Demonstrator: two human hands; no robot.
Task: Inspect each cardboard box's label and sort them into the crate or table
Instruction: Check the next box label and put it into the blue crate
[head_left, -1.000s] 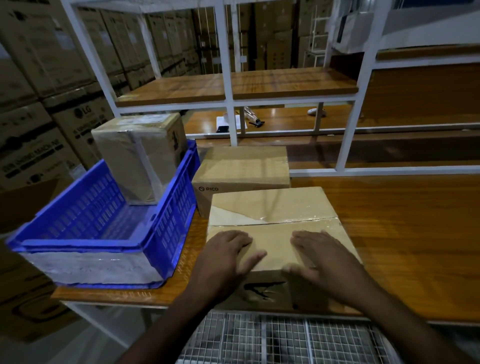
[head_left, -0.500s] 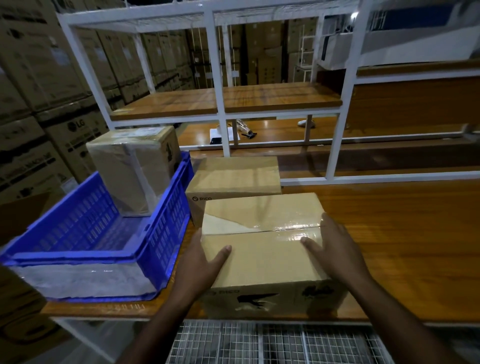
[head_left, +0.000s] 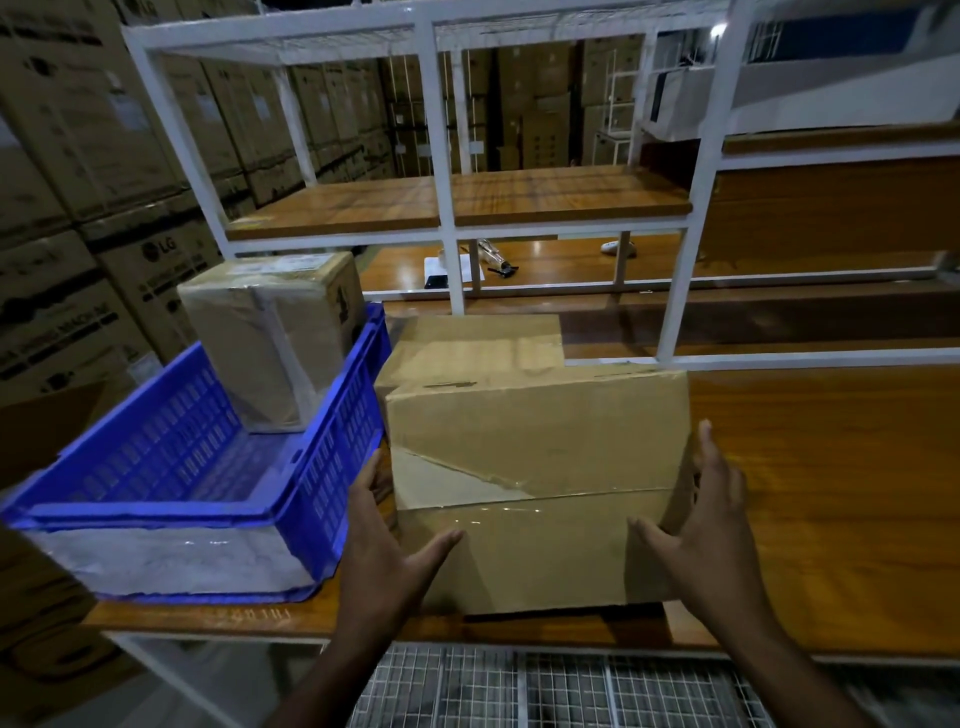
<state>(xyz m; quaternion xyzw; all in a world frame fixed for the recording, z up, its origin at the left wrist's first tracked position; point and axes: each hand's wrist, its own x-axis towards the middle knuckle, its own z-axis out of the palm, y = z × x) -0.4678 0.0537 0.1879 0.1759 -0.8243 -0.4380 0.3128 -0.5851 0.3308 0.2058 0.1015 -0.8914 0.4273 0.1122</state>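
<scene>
Since half a second ago the near cardboard box (head_left: 535, 483) has been tipped up: its taped top face, flat before, now faces the camera, and its front lower edge sits near the table's front edge. The box stands at the front of the wooden table (head_left: 831, 493), just right of the blue crate (head_left: 332, 467), and hides most of the second box behind it.

Left hand (head_left: 387, 556): on the box's left side, thumb spread across the front face, fingers running up along the left edge. Fingers straight, pressing rather than curling.

Right hand (head_left: 711, 540): on the right side, thumb on the front face, fingers extended up along the right edge. Also straight. The box is clamped between the two palms.

Clear tape crosses the facing side; one seam is diagonal and wrinkled. No label legible on this face.

Second box (head_left: 478, 343): directly behind, only its top visible, lying flat on the table.

Crate: at the table's left end, overhanging the table's left end. A wrapped box (head_left: 275, 338) stands upright in its far corner.

White shelving frame (head_left: 441, 171) behind. Stacked cartons (head_left: 78, 218) at left.
</scene>
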